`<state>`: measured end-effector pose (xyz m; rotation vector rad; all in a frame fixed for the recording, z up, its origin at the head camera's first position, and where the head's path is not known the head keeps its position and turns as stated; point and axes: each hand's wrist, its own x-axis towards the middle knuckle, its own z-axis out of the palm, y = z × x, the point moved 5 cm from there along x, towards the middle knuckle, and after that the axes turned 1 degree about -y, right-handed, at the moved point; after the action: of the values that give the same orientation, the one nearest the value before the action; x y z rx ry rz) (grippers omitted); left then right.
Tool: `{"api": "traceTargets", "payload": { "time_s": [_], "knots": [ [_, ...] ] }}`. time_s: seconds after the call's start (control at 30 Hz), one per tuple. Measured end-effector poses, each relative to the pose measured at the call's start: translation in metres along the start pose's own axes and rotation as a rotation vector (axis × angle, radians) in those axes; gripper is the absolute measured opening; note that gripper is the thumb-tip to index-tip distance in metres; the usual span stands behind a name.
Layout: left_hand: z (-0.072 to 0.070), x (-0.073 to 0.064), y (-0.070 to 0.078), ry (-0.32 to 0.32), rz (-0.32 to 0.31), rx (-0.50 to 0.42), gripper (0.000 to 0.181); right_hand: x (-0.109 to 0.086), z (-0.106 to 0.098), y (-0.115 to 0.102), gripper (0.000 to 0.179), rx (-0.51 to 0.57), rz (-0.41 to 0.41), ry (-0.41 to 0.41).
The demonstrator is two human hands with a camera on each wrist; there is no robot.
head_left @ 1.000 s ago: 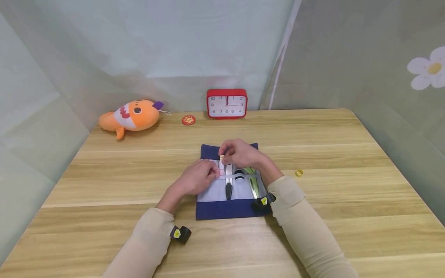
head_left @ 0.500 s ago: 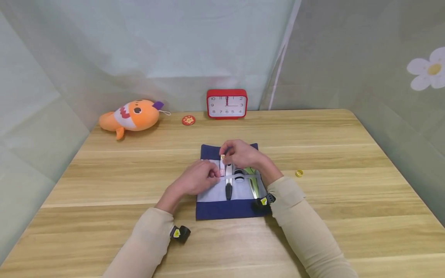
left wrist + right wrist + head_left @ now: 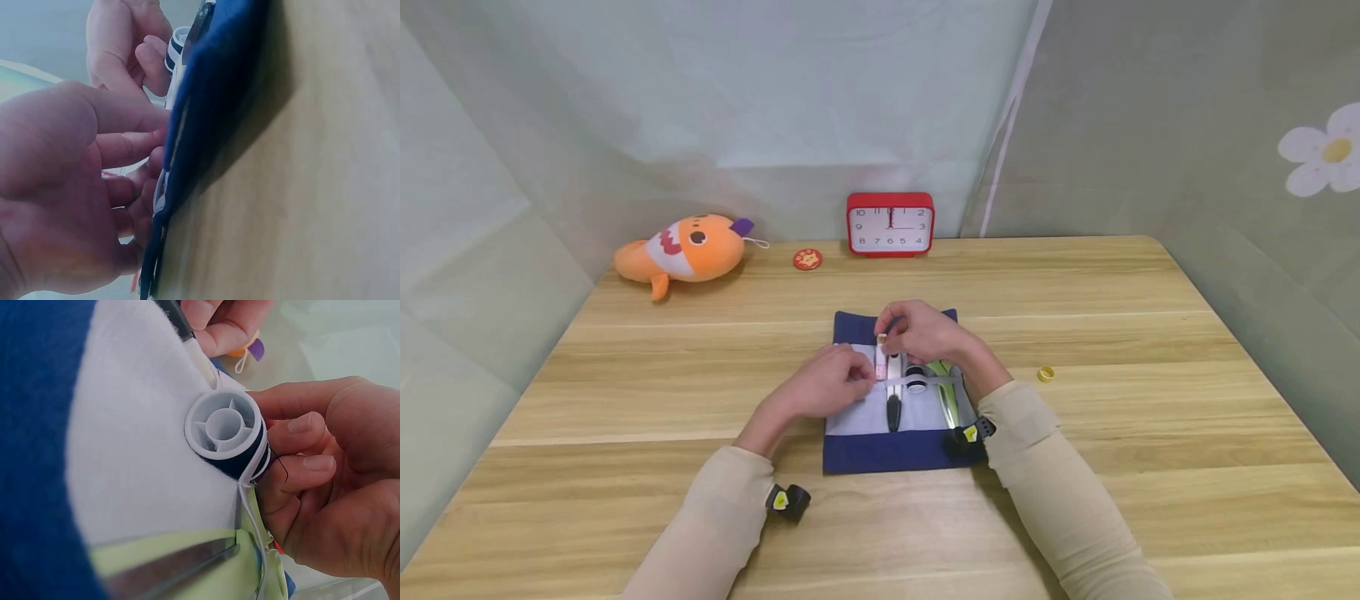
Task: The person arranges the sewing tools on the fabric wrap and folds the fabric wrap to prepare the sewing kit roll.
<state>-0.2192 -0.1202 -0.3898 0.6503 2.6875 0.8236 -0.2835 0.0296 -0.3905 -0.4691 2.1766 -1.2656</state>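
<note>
A navy cloth roll [image 3: 880,454] with a pale lining lies unrolled on the table. Over its left side, my left hand [image 3: 831,383] pinches the left end of a white elastic band [image 3: 936,380]. My right hand [image 3: 925,333] holds the top of a slim pink-and-white stick [image 3: 881,367] with a gold-coloured end, its lower tip at the band. To its right, a white-and-black tool [image 3: 893,408], a dark thread spool [image 3: 225,428] and a light green tool with metal blades [image 3: 949,404] sit under the band. The right fingers curl close beside the spool in the right wrist view.
A gold ring [image 3: 1046,374] lies right of the roll. At the back of the table are an orange plush shark [image 3: 692,248], a round red badge [image 3: 807,259] and a red clock [image 3: 891,225]. Fabric hangs behind the table.
The pink-and-white stick has shifted slightly right, toward the white-and-black tool. My left fingertips have moved a little right with it; the right hand stays almost in place.
</note>
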Motion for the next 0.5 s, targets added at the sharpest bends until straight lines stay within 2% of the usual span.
{"api": "traceTargets", "payload": {
  "time_s": [0.5],
  "knots": [
    [0.0013, 0.0021, -0.0059, 0.011, -0.064, -0.084, 0.009, -0.0002, -0.0032, 0.0009, 0.016, -0.013, 0.017, 0.052]
  ]
}}
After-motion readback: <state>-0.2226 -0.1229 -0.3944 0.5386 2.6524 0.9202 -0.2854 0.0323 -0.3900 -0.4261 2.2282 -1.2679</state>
